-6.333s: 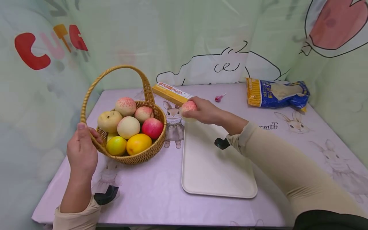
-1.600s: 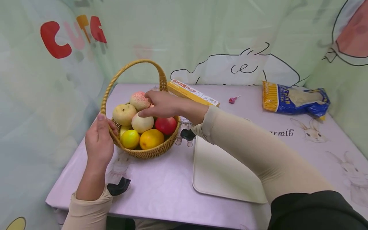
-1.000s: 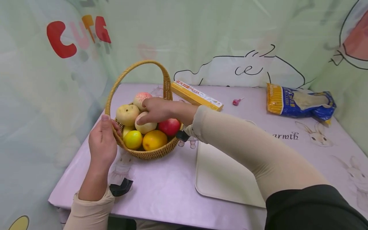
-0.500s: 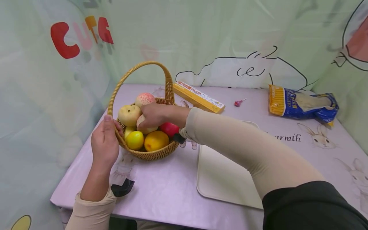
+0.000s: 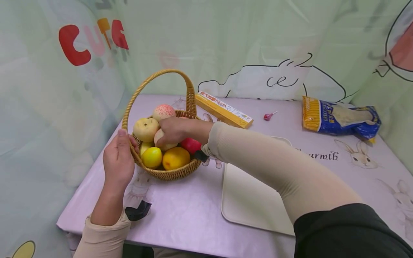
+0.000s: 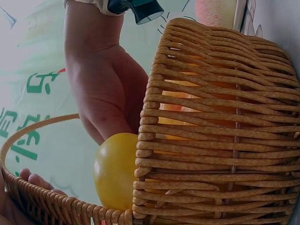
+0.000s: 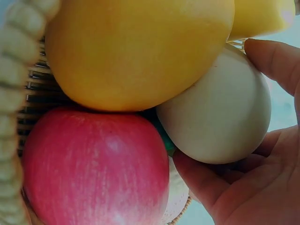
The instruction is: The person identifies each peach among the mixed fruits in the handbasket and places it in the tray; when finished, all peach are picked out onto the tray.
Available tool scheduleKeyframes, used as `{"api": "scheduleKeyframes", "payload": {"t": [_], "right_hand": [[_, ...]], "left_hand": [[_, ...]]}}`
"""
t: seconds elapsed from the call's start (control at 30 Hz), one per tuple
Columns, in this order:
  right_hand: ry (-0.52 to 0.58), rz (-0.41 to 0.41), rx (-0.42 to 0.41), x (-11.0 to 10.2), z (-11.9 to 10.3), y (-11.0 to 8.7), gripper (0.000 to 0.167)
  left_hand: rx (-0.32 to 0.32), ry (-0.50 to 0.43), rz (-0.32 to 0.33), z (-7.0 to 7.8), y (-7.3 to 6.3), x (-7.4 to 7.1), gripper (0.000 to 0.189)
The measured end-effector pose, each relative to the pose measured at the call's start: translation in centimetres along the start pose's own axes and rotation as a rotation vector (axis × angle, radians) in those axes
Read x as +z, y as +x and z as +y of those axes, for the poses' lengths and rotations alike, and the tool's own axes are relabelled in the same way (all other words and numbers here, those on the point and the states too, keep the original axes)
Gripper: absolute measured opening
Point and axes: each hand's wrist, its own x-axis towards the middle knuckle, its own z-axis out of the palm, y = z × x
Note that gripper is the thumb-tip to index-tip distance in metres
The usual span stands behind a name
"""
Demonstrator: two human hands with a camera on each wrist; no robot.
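My left hand [image 5: 117,157] holds the left rim of the wicker basket [image 5: 172,175], thumb up beside the foot of its arched handle. Inside the basket, my right hand [image 5: 174,129] grips a pale peach [image 7: 220,108], its thumb and fingers on opposite sides of it. Around this peach lie a red apple [image 7: 98,164], an orange-yellow fruit [image 5: 176,158], a yellow-green fruit [image 5: 151,157], a dimpled pale yellow fruit [image 5: 146,129] and a pink-speckled peach [image 5: 164,111]. My right hand hides part of the fruit behind it in the head view.
A cream tray [image 5: 248,200] lies right of the basket, partly under my right forearm. Another speckled peach [image 6: 215,11] shows beyond the basket in the left wrist view. Farther back are a yellow pasta box [image 5: 224,109], a lollipop [image 5: 268,116] and a blue-and-yellow pasta bag [image 5: 340,116].
My right hand, earlier holding a speckled peach by the tray's far end, has moved left without it into the basket and closed around the pale peach. My left hand has kept its hold.
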Motion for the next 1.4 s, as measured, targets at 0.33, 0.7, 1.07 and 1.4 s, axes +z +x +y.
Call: {"api": "scheduleKeyframes", "payload": {"t": [0.33, 0.7, 1.07, 1.4], "right_hand": [[-0.025, 0.027, -0.057, 0.1, 0.5, -0.2, 0.053], [0.017, 0.054, -0.077, -0.1, 1.0, -0.8, 0.056], [0.056, 0.103, -0.096, -0.6, 1.2, -1.5, 0.050], [0.099, 0.107, -0.088, -0.9, 1.9, -2.0, 0.049]], "left_hand": [[-0.006, 0.006, -0.002, 0.1, -0.1, 0.1, 0.051], [0.009, 0.014, -0.003, 0.1, 0.0, 0.1, 0.050], [-0.002, 0.029, 0.006, -0.1, -0.1, 0.0, 0.051], [-0.030, 0.044, -0.001, 0.0, -0.1, 0.0, 0.056]]}}
